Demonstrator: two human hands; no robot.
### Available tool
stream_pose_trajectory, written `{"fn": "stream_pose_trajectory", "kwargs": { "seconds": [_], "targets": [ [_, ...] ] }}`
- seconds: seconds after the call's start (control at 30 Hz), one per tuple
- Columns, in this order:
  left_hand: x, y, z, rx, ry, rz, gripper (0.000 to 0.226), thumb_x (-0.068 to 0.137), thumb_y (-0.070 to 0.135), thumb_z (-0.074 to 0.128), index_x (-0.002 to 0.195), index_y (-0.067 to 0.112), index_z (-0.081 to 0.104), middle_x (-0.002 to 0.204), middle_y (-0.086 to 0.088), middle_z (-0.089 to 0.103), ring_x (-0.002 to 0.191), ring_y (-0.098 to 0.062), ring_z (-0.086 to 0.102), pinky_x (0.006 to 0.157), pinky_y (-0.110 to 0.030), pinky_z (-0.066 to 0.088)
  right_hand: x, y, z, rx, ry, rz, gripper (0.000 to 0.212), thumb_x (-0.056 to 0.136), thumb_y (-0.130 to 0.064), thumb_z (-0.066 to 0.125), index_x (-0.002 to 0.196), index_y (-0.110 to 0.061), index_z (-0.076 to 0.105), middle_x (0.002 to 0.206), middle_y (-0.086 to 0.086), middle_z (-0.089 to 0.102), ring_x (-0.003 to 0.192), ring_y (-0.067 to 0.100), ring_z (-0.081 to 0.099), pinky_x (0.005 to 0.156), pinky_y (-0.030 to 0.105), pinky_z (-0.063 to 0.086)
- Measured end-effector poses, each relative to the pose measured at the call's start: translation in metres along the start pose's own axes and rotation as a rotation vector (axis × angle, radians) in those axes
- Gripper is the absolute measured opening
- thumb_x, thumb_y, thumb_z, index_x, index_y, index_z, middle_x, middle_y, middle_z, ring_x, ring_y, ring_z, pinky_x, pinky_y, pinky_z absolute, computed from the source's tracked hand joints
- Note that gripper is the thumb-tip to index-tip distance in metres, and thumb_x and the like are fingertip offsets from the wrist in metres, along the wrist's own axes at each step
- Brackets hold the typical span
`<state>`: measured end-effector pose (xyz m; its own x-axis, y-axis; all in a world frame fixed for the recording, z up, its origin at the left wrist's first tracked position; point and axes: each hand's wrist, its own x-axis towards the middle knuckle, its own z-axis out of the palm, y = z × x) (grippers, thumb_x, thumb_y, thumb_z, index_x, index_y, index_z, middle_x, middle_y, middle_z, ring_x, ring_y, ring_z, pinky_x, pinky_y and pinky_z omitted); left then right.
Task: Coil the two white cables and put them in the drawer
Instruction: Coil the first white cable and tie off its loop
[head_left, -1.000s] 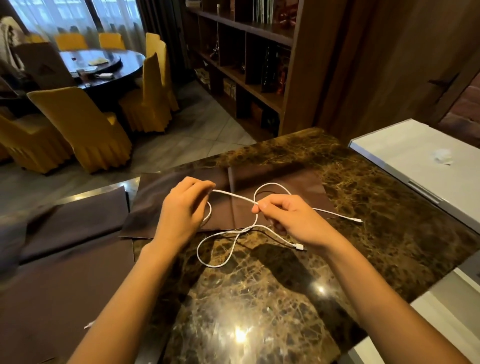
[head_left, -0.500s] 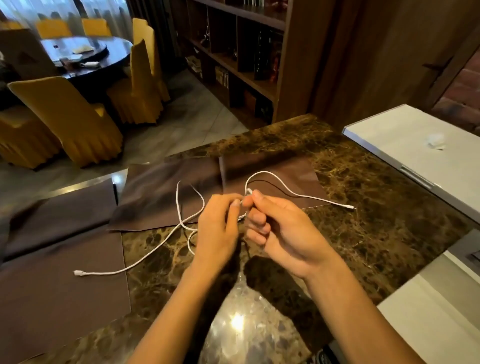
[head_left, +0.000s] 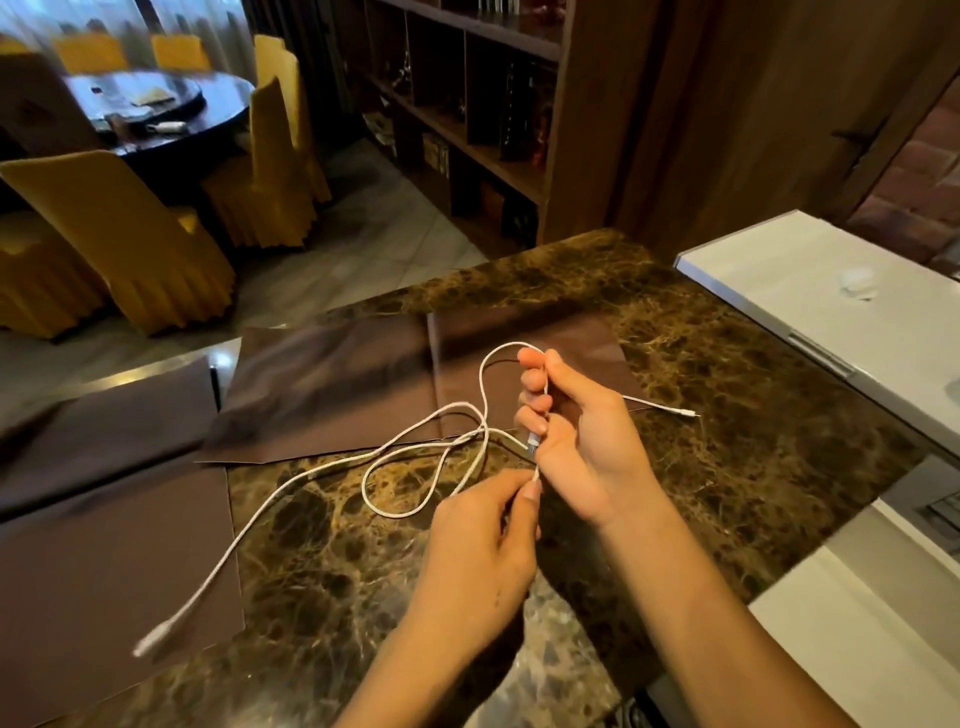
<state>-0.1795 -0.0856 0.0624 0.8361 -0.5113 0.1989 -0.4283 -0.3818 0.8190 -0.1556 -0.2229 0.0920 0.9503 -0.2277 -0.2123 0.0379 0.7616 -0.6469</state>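
Marble counter (head_left: 727, 415): left hand (head_left: 478, 551) pinches white cable (head_left: 483, 389), right hand (head_left: 582, 431) grips it upright; tail runs lower-left.

Two bare forearms (head_left: 691, 597) — slender wrists, short nails

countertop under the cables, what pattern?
Dark brown marble countertop with gold veining; head view shows it best.

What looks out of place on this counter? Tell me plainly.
Nothing is spilled or visibly damaged. The white cables lie crossed in a loose tangle on the marble counter, not coiled. One plug trails off to the left onto the brown mat.
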Motion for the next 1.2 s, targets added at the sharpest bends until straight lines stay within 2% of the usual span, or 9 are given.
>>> {"fn": "stream_pose_trajectory", "kwargs": {
  "seconds": [0.07, 0.17, 0.3, 0.5, 0.6, 0.77, 0.9, 1.07, 1.2],
  "targets": [
    [-0.001, 0.001, -0.006, 0.044, -0.023, 0.009, 0.03, 0.097, 0.036, 0.044, 0.088, 0.022, 0.069, 0.066, 0.001, 0.064, 0.065, -0.015, 0.06, 0.062, -0.032, 0.048, 0.002, 0.003, -0.004, -0.042, 0.016, -0.021, 0.025, 0.1, -0.017, 0.047, 0.096, -0.002, 0.067, 0.07, 0.0, 0.052, 0.056, 0.006, 0.04, 0.048, 0.02, 0.029],
    [0.003, -0.001, -0.017, 0.153, -0.068, 0.041, 0.031, 0.096, 0.036, 0.048, 0.077, 0.018, 0.064, 0.063, 0.001, 0.061, 0.062, -0.013, 0.057, 0.064, -0.036, 0.046, 0.004, 0.01, -0.011, -0.19, 0.054, -0.079, 0.026, 0.1, -0.014, 0.047, 0.092, -0.001, 0.068, 0.067, 0.0, 0.054, 0.053, 0.005, 0.041, 0.046, 0.019, 0.027],
    [0.016, 0.0, -0.027, 0.279, -0.119, 0.079, 0.031, 0.097, 0.036, 0.053, 0.074, 0.019, 0.063, 0.065, 0.007, 0.057, 0.065, -0.011, 0.054, 0.063, -0.033, 0.04, 0.005, 0.018, -0.021, -0.324, 0.067, -0.069, 0.028, 0.101, -0.014, 0.048, 0.088, -0.002, 0.07, 0.066, 0.002, 0.056, 0.054, 0.006, 0.043, 0.047, 0.019, 0.028],
    [0.039, 0.008, -0.043, 0.28, -0.093, 0.158, 0.043, 0.1, 0.042, 0.05, 0.067, 0.018, 0.065, 0.063, 0.001, 0.06, 0.06, -0.01, 0.056, 0.063, -0.037, 0.047, -0.009, 0.03, -0.026, -0.466, -0.102, -0.02, 0.031, 0.101, -0.009, 0.044, 0.088, 0.001, 0.07, 0.074, 0.013, 0.064, 0.065, 0.014, 0.061, 0.06, 0.023, 0.051],
    [0.055, 0.01, -0.049, 0.292, -0.01, 0.149, 0.055, 0.097, 0.052, 0.048, 0.06, 0.016, 0.067, 0.059, -0.002, 0.061, 0.058, -0.013, 0.059, 0.063, -0.04, 0.05, -0.016, 0.037, -0.026, -0.447, -0.127, 0.027, 0.042, 0.1, -0.002, 0.04, 0.075, -0.012, 0.072, 0.063, 0.002, 0.061, 0.055, 0.007, 0.054, 0.051, 0.018, 0.04],
    [0.072, 0.01, -0.048, 0.315, 0.038, 0.185, 0.061, 0.098, 0.05, 0.052, 0.051, 0.011, 0.053, 0.052, -0.007, 0.054, 0.052, -0.02, 0.052, 0.057, -0.037, 0.045, -0.024, 0.042, -0.024, -0.472, -0.116, 0.052, 0.021, 0.098, -0.007, 0.045, 0.086, 0.001, 0.059, 0.064, 0.008, 0.055, 0.057, 0.012, 0.047, 0.055, 0.028, 0.032],
    [0.079, 0.011, -0.046, 0.338, 0.048, 0.235, 0.063, 0.097, 0.049, 0.053, 0.05, 0.007, 0.047, 0.051, -0.011, 0.05, 0.05, -0.022, 0.047, 0.054, -0.037, 0.041, -0.033, 0.046, -0.018, -0.372, -0.071, 0.048, 0.034, 0.101, -0.007, 0.042, 0.07, -0.003, 0.056, 0.056, 0.003, 0.054, 0.055, 0.012, 0.048, 0.057, 0.031, 0.029],
    [0.085, 0.005, -0.043, 0.34, 0.05, 0.239, 0.064, 0.097, 0.049, 0.053, 0.052, 0.005, 0.053, 0.052, -0.013, 0.053, 0.051, -0.024, 0.049, 0.055, -0.039, 0.043, -0.042, 0.051, -0.01, -0.287, -0.08, 0.014, 0.035, 0.103, -0.03, 0.043, 0.079, -0.011, 0.059, 0.061, 0.004, 0.05, 0.057, 0.014, 0.041, 0.059, 0.039, 0.015],
    [0.09, -0.004, -0.043, 0.289, 0.021, 0.197, 0.064, 0.097, 0.048, 0.055, 0.053, 0.001, 0.057, 0.054, -0.016, 0.057, 0.054, -0.026, 0.053, 0.058, -0.035, 0.043, -0.047, 0.053, -0.006, -0.465, -0.103, -0.033, 0.039, 0.1, -0.036, 0.045, 0.076, -0.011, 0.065, 0.06, 0.002, 0.046, 0.054, 0.012, 0.035, 0.057, 0.036, 0.018]
  ]
}}
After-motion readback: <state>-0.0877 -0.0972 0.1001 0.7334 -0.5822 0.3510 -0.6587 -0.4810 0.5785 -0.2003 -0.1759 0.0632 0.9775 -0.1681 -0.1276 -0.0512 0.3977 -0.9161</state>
